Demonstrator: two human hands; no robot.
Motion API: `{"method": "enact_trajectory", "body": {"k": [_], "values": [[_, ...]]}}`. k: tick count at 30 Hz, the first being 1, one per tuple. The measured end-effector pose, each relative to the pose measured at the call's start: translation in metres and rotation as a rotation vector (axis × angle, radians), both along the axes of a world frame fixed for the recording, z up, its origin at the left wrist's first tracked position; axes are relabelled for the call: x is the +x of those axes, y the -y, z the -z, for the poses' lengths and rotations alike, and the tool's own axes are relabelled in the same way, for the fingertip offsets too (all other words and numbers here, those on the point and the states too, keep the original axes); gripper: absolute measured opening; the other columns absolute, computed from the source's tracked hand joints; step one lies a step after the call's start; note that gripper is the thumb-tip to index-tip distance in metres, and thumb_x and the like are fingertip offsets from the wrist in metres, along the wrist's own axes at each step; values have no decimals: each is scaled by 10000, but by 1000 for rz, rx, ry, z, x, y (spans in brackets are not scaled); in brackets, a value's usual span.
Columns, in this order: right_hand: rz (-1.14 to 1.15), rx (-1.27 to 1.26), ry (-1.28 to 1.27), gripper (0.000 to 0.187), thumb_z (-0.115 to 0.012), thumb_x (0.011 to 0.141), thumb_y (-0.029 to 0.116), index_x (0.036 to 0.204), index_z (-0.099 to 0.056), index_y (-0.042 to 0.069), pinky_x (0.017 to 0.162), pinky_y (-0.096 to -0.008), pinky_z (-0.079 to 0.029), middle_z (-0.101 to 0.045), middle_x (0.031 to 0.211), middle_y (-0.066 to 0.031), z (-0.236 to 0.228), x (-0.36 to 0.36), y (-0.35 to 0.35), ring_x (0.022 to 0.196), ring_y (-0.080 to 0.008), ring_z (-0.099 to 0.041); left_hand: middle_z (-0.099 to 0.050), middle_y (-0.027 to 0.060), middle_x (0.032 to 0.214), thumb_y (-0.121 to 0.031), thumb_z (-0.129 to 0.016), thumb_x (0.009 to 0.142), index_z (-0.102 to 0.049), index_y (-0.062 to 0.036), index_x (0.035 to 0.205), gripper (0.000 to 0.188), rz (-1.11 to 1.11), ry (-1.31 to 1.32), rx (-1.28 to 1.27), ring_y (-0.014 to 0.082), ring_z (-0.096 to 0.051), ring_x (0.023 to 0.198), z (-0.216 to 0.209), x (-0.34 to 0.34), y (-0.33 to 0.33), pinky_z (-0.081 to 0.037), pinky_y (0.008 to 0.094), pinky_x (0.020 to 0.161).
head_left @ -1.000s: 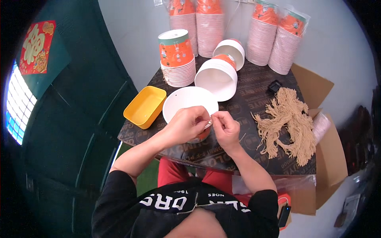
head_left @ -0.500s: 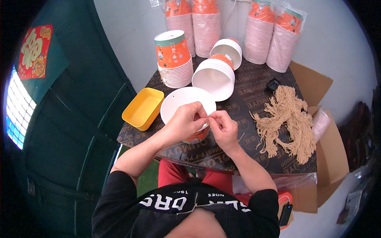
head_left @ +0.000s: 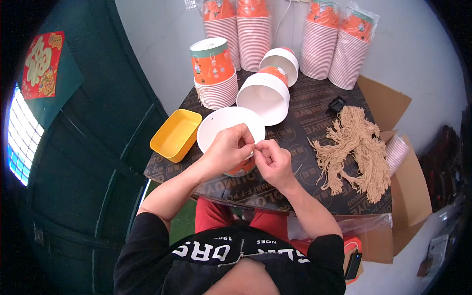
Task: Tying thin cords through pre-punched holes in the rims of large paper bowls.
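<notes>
An orange paper bucket with a white inside (head_left: 216,123) stands upright at the table's near side. At its right-hand rim my left hand (head_left: 230,146) and my right hand (head_left: 273,161) meet, fingertips nearly touching. Both are closed in a pinch. A thin beige string (head_left: 297,169) pokes out beyond my right hand; its other part is hidden by the fingers. What exactly the left fingertips pinch is too small to make out. Off to the right lies a loose bundle of beige strings (head_left: 356,152).
Left of the bucket sits a yellow tray (head_left: 189,140). Behind stand a bucket stack (head_left: 215,73), tipped-over buckets (head_left: 263,98) and tall wrapped bucket stacks (head_left: 319,49). A small black object (head_left: 337,104) touches the string bundle. Open cardboard boxes (head_left: 408,191) flank the table's right edge.
Both hands stay pinched together at the rim; the right hand has shifted slightly left and down. The view has moved a little. Nothing was let go.
</notes>
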State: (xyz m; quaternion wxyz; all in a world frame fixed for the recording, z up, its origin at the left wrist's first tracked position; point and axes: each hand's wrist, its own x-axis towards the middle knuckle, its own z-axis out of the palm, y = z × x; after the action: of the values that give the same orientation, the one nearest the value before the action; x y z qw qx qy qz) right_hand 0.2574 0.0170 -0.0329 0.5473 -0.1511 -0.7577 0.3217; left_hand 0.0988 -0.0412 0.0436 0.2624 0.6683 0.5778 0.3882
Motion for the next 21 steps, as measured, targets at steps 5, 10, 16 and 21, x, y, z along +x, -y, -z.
{"method": "enact_trajectory", "body": {"k": [5, 10, 16, 21], "values": [[-29, -57, -51, 66, -647, 892, -29, 938, -603, -12, 447, -227, -343, -577, 617, -9, 2, -2, -1, 500, -31, -470, -635, 14, 810, -4, -635, 895, -621, 30, 923, 46, 27, 83, -36, 57, -595, 727, -1, -4, 1, -509, 227, 637], [-149, -127, -21, 52, -628, 915, -7, 964, -614, -18, 487, -209, -351, -583, 652, 13, -2, 2, -1, 564, -5, -454, -627, 8, 825, 14, -623, 900, -615, 22, 944, 46, 47, 144, -41, 57, -600, 736, 1, -6, -1, -509, 220, 646], [-281, -279, -55, 44, -609, 937, 9, 969, -616, -20, 537, -194, -361, -582, 701, 44, 5, 2, -5, 617, 3, -452, -658, 103, 764, 12, -613, 866, -618, 28, 939, 75, 47, -63, 115, 126, -644, 717, 5, -6, -1, -525, 291, 644], [-320, -364, -94, 48, -601, 953, 23, 974, -614, -19, 557, -182, -358, -576, 730, 60, 7, 0, -3, 633, 6, -446, -677, 144, 788, -20, -629, 849, -655, 43, 897, 84, 33, -115, 154, 199, -689, 757, 8, -8, 1, -536, 336, 670]]}}
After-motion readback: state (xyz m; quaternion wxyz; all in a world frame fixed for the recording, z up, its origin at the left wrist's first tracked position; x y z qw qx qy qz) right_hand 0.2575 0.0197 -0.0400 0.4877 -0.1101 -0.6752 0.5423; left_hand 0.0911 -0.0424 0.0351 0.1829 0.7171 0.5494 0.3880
